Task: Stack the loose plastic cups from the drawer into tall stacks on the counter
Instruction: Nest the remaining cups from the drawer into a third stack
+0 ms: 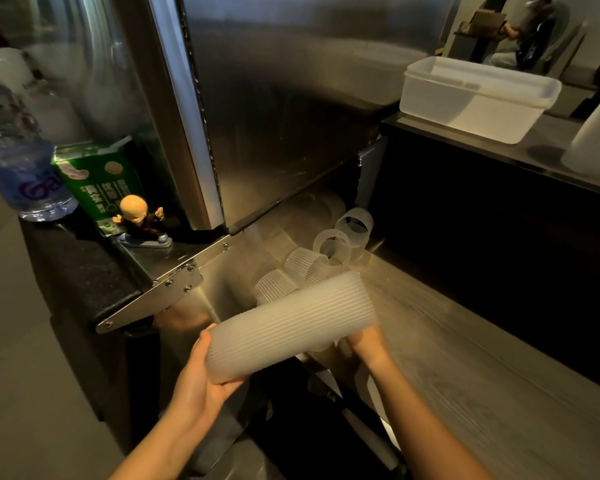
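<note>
Two hands clamp the light, ribbed, slippery nested cup stack (pixel 291 327): your left hand (pixel 201 386) cups its base, your right hand (pixel 364 341) its far end.

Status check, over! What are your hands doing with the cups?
Left hand and right hand gripping cup stack, held sideways over drawer. Loose cups left inside. Nothing blocking.
</note>
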{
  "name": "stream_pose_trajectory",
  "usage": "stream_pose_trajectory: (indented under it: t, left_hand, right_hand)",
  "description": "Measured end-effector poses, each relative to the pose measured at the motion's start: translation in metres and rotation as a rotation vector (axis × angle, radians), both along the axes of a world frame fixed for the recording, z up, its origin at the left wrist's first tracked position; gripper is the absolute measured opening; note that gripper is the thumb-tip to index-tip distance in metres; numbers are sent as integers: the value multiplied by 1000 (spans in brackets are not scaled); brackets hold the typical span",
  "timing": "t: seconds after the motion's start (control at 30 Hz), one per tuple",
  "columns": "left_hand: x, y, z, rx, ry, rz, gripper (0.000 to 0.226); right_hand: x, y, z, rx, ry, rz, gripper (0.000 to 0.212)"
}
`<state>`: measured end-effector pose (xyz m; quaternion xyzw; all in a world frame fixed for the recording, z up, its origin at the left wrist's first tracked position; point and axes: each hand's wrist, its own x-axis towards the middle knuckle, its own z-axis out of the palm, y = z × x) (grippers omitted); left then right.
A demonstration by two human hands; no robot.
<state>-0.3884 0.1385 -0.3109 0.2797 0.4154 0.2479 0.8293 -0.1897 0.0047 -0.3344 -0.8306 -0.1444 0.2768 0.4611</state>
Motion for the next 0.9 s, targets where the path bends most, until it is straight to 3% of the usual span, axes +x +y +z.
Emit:
stream_pose_trajectory:
  t: [0.23, 0.33, 0.37, 0.43, 0.53, 0.63, 0.77, 0.87, 0.9]
  left_hand:
    - [8, 1, 3, -3, -15, 8, 31]
    - [8, 3, 3, 0, -11, 1, 32]
    - [8, 3, 2, -2, -13, 4, 32]
    - [8, 4, 2, -5, -14, 2, 32]
    - [8, 4, 1, -7, -12, -5, 29]
    - [7, 5, -2, -10, -1, -5, 25]
    - [5, 6, -4, -23, -10, -4, 23]
    - [4, 6, -4, -3, -8, -15, 25]
    - [4, 5, -4, 8, -3, -19, 26]
  right_hand:
    - [4, -5, -1, 39, 66, -181, 29]
    - [21, -15, 7, -1, -58, -228, 12]
    - [28, -18, 8, 21, -101, -262, 15]
    - [40, -25, 9, 103, -115, -355, 24]
    - [57, -34, 16, 359, 19, -453, 23]
    - [69, -36, 29, 604, 220, -381, 16]
    - [69, -38, 42, 641, 309, -58, 16]
    - [56, -40, 50, 537, 228, 145, 61]
    - [53, -39, 52, 478, 164, 173, 63]
